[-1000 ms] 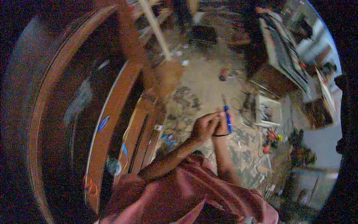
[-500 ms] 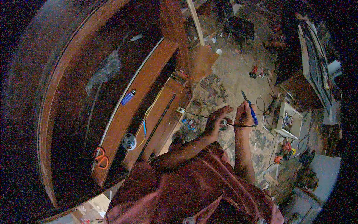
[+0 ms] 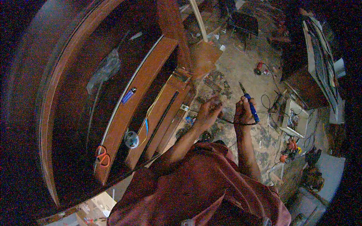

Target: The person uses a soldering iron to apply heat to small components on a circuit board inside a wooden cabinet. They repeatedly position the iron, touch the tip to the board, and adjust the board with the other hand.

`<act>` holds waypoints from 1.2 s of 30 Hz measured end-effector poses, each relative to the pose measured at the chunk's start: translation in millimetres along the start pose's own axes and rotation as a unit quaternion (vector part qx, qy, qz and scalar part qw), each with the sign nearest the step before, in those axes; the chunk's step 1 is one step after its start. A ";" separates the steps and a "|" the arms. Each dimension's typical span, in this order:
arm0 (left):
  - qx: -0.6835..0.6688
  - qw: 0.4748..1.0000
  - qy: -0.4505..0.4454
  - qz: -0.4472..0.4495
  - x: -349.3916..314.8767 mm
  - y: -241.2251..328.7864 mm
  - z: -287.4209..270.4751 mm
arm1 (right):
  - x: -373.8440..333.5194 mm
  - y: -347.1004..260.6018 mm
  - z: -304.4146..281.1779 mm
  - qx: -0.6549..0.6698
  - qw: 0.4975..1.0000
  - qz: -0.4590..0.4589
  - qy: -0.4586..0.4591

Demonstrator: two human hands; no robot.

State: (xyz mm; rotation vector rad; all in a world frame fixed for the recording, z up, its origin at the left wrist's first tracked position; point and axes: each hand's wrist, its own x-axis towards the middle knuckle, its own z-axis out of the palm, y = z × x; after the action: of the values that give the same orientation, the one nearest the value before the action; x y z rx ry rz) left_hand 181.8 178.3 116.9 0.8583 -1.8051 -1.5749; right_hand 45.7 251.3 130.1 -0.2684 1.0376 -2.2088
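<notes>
My right hand (image 3: 245,109) is closed round the blue handle of a soldering iron (image 3: 252,110), its pointed tip up and to the left. A dark cord (image 3: 237,123) loops from the handle's lower end toward my left hand (image 3: 211,111), passes behind it and runs on toward a small white socket (image 3: 184,107) beside the wooden piece. My left hand is raised near the cord; its fingers are smeared, so whether they grip it is unclear. To the left, a clear reel (image 3: 131,139) with a yellow strip (image 3: 155,101) rests on the brown wooden furniture (image 3: 151,71).
Orange-handled scissors (image 3: 102,157) and a blue lighter-like object (image 3: 128,95) lie on a wooden ledge. Clear plastic wrap (image 3: 107,69) lies farther left. On the stained floor at right are a white box (image 3: 294,118) with small items, an orange power tool (image 3: 288,150) and loose cables.
My left hand has shifted left and up, its earlier spread fingers now blurred. The soldering iron has moved slightly left and up in my right hand.
</notes>
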 end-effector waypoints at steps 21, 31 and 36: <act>0.198 0.978 0.056 0.026 -2.0 11.3 34.5 | 6.5 -7.0 -27.4 -0.099 0.990 -0.100 -0.004; 0.125 0.989 0.004 0.076 -3.8 52.6 67.2 | 5.0 -35.4 -36.2 -0.207 0.967 -0.149 0.004; -0.034 0.999 0.034 0.002 -8.3 62.7 65.3 | 3.1 -31.8 -33.5 -0.159 0.974 -0.162 0.009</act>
State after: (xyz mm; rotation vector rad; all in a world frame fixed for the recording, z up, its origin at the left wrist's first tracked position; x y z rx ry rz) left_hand 130.5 230.6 170.6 0.8670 -1.6943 -1.5764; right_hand 13.0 284.0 131.3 -0.5986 1.4437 -2.3218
